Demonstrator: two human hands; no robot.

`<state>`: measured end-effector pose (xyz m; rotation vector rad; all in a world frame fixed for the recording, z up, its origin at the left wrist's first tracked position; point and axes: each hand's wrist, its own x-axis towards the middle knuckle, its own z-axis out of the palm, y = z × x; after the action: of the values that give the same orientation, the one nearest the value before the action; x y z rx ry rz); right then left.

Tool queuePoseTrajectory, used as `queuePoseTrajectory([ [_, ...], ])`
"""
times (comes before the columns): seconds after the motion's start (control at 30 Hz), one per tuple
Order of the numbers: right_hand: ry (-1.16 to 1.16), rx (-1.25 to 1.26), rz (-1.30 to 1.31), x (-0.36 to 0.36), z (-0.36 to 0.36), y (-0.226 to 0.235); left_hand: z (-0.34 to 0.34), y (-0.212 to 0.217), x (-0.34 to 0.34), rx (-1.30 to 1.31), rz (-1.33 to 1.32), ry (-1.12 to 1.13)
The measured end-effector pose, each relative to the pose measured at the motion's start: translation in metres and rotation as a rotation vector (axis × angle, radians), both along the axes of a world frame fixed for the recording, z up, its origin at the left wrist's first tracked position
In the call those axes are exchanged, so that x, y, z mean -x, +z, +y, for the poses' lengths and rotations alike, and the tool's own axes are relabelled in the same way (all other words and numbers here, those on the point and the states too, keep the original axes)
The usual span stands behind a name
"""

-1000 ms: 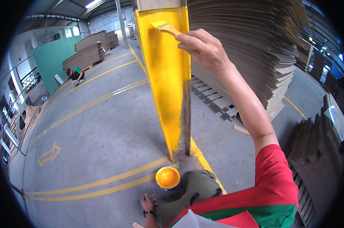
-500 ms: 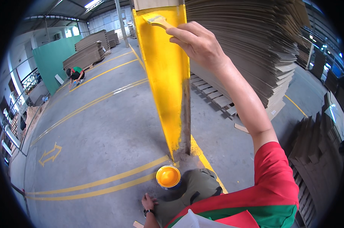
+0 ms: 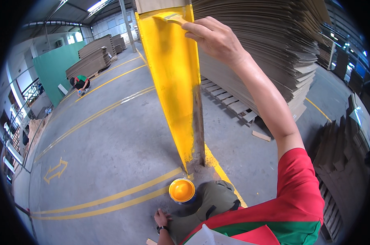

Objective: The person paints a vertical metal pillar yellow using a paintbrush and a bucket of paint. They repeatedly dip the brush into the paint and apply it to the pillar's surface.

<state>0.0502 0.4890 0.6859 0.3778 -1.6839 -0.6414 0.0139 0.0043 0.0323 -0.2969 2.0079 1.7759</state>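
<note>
Fingers of the right hand [image 3: 218, 40] pinch the paintbrush [image 3: 173, 18], bristles against the yellow column [image 3: 168, 61]; it seems light and soft-tipped, best held by its stiff handle. The left hand [image 3: 162, 218] looks loosely spread.

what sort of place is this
Probably a warehouse or factory floor: a tall stack of brown sheets stands on a wooden pallet, and yellow lines mark the grey floor.
</note>
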Motion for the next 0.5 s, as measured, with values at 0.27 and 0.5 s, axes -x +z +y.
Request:
queuePoseTrajectory([
  [0.27,0.202,-0.018,0.029,0.019,-0.024,-0.002,-0.002,-0.003,0.001,0.037,0.001,0.001],
  [0.5,0.127,-0.004,0.08,0.012,-0.02,-0.006,-0.003,-0.007,0.002,-0.011,-0.008,-0.011],
])
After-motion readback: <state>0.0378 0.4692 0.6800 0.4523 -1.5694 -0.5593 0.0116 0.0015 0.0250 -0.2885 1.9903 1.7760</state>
